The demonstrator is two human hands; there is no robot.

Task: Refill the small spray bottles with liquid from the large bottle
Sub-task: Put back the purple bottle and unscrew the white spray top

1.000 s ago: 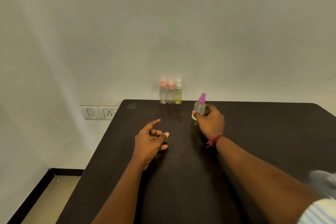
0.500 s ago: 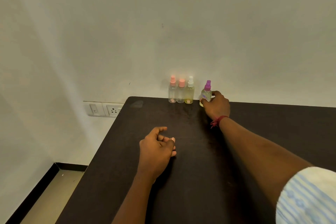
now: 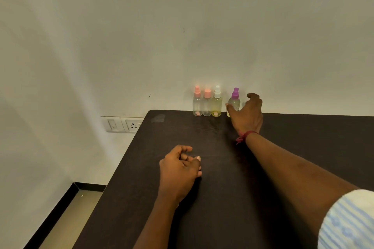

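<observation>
Four small spray bottles stand in a row at the table's far edge against the wall: two clear ones with pink caps [image 3: 197, 103] [image 3: 207, 104], a yellowish one with a white cap [image 3: 217, 103], and a purple-capped bottle [image 3: 234, 100] set slightly apart to the right. My right hand [image 3: 248, 114] is just behind and right of the purple-capped bottle. Its fingers are spread off the bottle and its thumb lies by the base. My left hand [image 3: 180, 170] rests loosely curled on the dark table [image 3: 222, 198], holding nothing. No large bottle is in view.
The table's left edge drops to a floor strip [image 3: 66, 218] with a black skirting. A switch and socket plate [image 3: 123, 124] sits on the wall left of the table corner. A plain wall rises right behind the bottles.
My right hand carried the purple-capped bottle from mid-table to the far edge beside the other three, set it down and spread its fingers off it. My left hand curled in.
</observation>
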